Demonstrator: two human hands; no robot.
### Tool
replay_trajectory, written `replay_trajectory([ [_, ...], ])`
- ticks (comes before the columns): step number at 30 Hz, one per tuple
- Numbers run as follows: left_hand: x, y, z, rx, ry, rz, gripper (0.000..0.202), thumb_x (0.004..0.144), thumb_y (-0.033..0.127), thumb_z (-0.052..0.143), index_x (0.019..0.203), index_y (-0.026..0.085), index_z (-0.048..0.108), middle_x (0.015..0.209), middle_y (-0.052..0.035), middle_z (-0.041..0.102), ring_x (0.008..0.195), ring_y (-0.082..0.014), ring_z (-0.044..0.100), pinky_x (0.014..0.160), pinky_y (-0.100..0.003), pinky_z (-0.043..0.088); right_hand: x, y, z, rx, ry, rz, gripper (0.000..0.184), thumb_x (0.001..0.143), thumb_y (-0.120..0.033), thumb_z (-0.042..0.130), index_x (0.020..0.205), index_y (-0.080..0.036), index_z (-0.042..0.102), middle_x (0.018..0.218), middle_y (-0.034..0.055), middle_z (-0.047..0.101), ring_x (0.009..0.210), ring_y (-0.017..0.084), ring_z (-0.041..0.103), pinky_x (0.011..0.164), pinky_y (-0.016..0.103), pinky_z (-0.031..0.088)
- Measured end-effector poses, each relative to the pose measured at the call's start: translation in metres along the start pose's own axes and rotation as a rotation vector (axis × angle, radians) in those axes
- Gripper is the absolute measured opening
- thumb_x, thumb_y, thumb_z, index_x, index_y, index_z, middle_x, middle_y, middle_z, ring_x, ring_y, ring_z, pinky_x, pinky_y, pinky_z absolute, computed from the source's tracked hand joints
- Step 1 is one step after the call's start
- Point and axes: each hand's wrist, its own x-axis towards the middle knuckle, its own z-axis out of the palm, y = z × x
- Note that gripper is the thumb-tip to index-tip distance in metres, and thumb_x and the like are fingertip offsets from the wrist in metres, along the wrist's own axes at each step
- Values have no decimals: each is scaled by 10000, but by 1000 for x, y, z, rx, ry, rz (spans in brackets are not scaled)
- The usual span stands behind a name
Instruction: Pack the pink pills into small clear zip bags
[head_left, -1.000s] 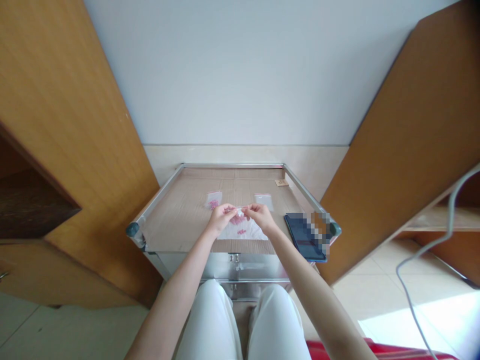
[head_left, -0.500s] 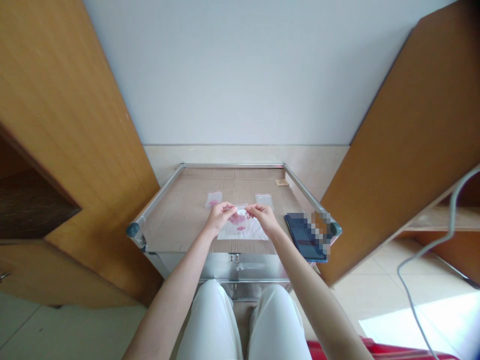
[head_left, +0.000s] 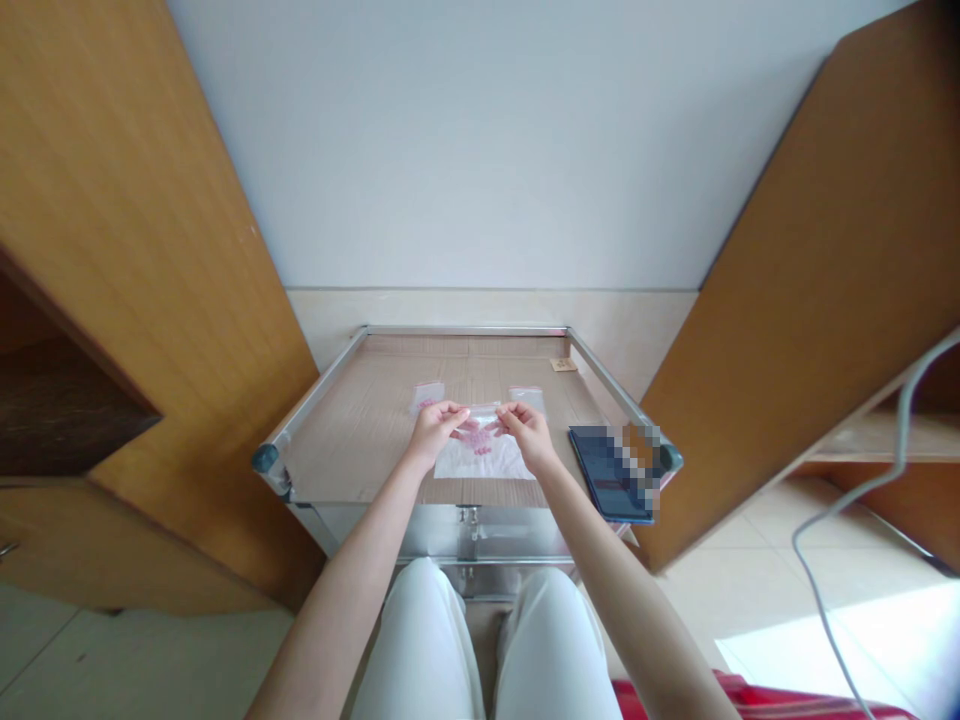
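Note:
My left hand [head_left: 433,431] and my right hand [head_left: 527,432] each pinch one top corner of a small clear plastic bag [head_left: 480,420] that holds several pink pieces. The bag hangs just above a white sheet [head_left: 484,462] on the cardboard-lined steel cart top [head_left: 360,430]. A few pink pieces lie on the sheet under the bag. Behind my left hand lies another small bag with pink pieces [head_left: 426,397]. An empty-looking clear bag [head_left: 526,397] lies behind my right hand.
A dark blue flat object [head_left: 604,468] rests on the cart's right side, partly blurred. A small tan tag [head_left: 562,365] sits at the far right corner. Wooden cabinet panels [head_left: 810,300] flank the cart. A grey cable [head_left: 847,500] hangs at right. My white-trousered knees are below.
My two hands have moved slightly apart and a little away from me, stretching the top of the clear bag wider between them.

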Motion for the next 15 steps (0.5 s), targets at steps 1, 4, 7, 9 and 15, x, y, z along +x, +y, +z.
replay_trajectory([
  [1,0,0,0,-8,4,-2,261,658,366,589,727,118,547,672,-71,653,624,-170,621,512,-244,471,0,0,0,1,2,-6,243,626,-370,627,661,-148,537,557,-15,539,511,119,572,490,227,431],
  [4,-1,0,0,-28,10,-16,270,648,367,596,731,114,551,684,-77,655,640,-179,625,519,-250,476,0,1,0,6,6,-12,248,628,-372,626,664,-144,535,560,-14,540,519,123,582,487,224,436],
  [7,-1,-2,-1,-46,-4,-24,280,656,372,589,750,110,560,720,-86,658,671,-190,628,538,-264,484,0,3,0,8,5,-3,269,619,-392,626,668,-145,531,563,-13,535,538,140,595,478,228,441],
  [9,-1,-2,-2,-47,-19,-30,289,666,380,581,767,110,565,737,-89,660,691,-194,628,555,-275,488,1,3,-1,-4,8,9,284,613,-407,624,668,-145,529,566,-11,535,545,148,599,472,231,444],
  [15,-3,-4,-6,-25,-26,-33,301,662,410,582,740,120,559,714,-77,658,676,-184,626,592,-294,493,0,1,-1,-57,5,30,305,615,-425,614,680,-138,532,571,2,546,551,152,598,469,238,458],
])
